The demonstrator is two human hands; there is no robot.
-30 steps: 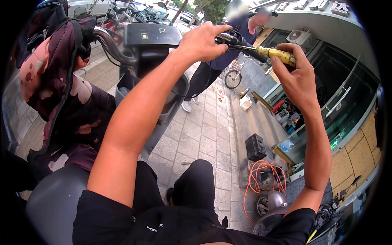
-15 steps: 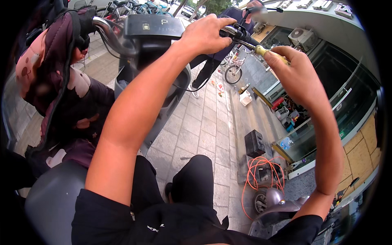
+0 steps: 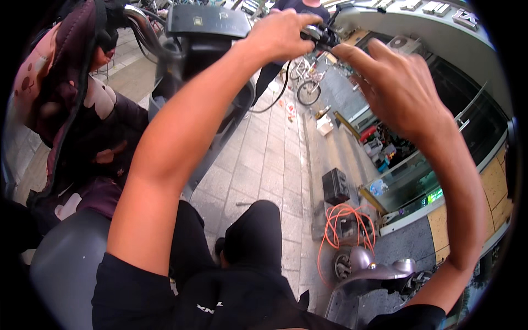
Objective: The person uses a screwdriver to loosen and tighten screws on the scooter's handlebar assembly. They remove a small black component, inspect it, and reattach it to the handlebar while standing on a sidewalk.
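Note:
An electric scooter's black dash panel [image 3: 209, 21] fills the upper left, and its right handlebar end [image 3: 324, 36] reaches toward the top middle. My left hand [image 3: 283, 36] is closed around the lever and switch part of that bar, thumb and forefinger on either side. Just to its right, my right hand [image 3: 396, 82] has its back turned toward me. Its forefinger reaches to the underside of the handlebar, while the other fingers are bent. The yellow-handled screwdriver from the earlier frame is hidden; whatever this hand holds cannot be made out. A black cable [image 3: 283, 91] hangs below.
A quilted purple cover [image 3: 104, 143] drapes the scooter's left side. Right of the paving stand a black battery [image 3: 335, 186], a coiled orange cable [image 3: 330, 234] and a silver scooter [image 3: 379, 269]. A person [image 3: 302, 8] stands beyond the handlebar, near a parked bicycle [image 3: 309, 92].
My right hand has turned over, its back now toward me and its forefinger at the handlebar. The screwdriver has gone out of sight. My left hand keeps its hold; the view has shifted slightly.

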